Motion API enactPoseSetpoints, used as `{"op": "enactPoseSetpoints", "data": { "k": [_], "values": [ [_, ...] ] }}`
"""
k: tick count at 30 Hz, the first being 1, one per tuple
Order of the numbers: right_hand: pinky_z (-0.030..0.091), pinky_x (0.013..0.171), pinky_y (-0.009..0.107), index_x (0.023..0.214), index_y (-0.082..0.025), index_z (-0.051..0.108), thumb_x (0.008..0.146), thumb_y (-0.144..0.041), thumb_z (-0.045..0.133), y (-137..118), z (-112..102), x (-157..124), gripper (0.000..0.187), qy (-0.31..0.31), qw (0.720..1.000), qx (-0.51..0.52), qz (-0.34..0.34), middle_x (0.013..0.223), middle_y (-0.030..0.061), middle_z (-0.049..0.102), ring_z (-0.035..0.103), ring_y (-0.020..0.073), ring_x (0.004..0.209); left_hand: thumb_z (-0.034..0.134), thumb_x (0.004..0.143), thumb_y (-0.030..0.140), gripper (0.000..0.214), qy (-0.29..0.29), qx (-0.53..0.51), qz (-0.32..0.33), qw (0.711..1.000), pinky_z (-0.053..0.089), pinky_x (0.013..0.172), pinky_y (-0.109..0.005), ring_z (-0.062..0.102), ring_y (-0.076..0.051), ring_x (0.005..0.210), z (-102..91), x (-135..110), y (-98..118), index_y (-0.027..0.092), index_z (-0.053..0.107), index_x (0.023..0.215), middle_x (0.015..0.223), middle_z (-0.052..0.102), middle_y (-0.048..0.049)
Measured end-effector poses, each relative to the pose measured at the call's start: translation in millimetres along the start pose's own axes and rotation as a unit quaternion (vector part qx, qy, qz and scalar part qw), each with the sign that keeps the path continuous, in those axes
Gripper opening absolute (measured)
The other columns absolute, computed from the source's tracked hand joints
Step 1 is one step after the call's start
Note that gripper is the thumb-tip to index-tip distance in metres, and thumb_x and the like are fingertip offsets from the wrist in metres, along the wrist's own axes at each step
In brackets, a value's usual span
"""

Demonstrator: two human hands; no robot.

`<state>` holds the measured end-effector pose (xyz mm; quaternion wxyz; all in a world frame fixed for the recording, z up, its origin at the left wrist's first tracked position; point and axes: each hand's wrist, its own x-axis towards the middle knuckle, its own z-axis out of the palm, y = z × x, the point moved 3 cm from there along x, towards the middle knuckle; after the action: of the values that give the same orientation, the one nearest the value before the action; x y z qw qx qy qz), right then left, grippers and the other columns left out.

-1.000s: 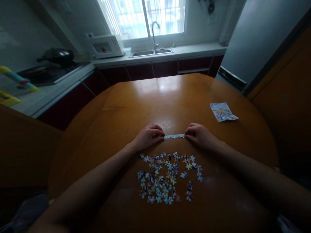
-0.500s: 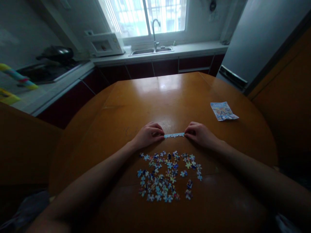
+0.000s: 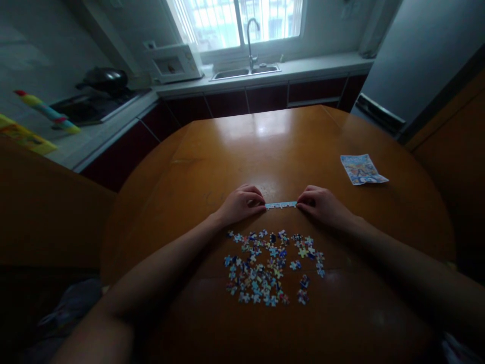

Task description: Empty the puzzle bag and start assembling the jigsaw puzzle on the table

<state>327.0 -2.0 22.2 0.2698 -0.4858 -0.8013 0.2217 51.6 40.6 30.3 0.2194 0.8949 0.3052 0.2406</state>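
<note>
A short strip of joined puzzle pieces (image 3: 281,205) lies on the round wooden table (image 3: 265,146). My left hand (image 3: 242,203) rests at the strip's left end with fingers curled and fingertips pinching it. At the right end my right hand (image 3: 322,205) does the same, fingers bent onto the strip. Nearer to me, several loose colourful puzzle pieces (image 3: 271,268) are spread in a patch between my forearms.
A printed picture card (image 3: 362,169) lies on the table at the right. Beyond the table runs a kitchen counter with a sink (image 3: 246,72), a white microwave (image 3: 173,62) and a dark pan on a stove (image 3: 106,81). A grey fridge (image 3: 417,55) stands at right.
My hands stay on the two ends of the strip. The view has shifted slightly, so everything sits a little further right and higher in the picture.
</note>
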Motion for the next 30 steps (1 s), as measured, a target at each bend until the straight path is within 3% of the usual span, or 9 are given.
{"op": "enactPoseSetpoints", "data": {
  "k": [30],
  "values": [
    [0.047, 0.068, 0.034, 0.090, -0.019, 0.072, 0.091, -0.028, 0.061, 1.8, 5.0, 7.6, 0.014, 0.054, 0.998, -0.029, 0.018, 0.084, 0.0069, 0.069, 0.061, 0.0204, 0.075, 0.074, 0.088, 0.036, 0.016, 0.041, -0.003, -0.049, 0.998, 0.050, 0.076, -0.031, 0.059, -0.016, 0.081, 4.1, 5.6, -6.0, 0.020, 0.076, 0.086, 0.093, 0.067, -0.0054]
  ]
}}
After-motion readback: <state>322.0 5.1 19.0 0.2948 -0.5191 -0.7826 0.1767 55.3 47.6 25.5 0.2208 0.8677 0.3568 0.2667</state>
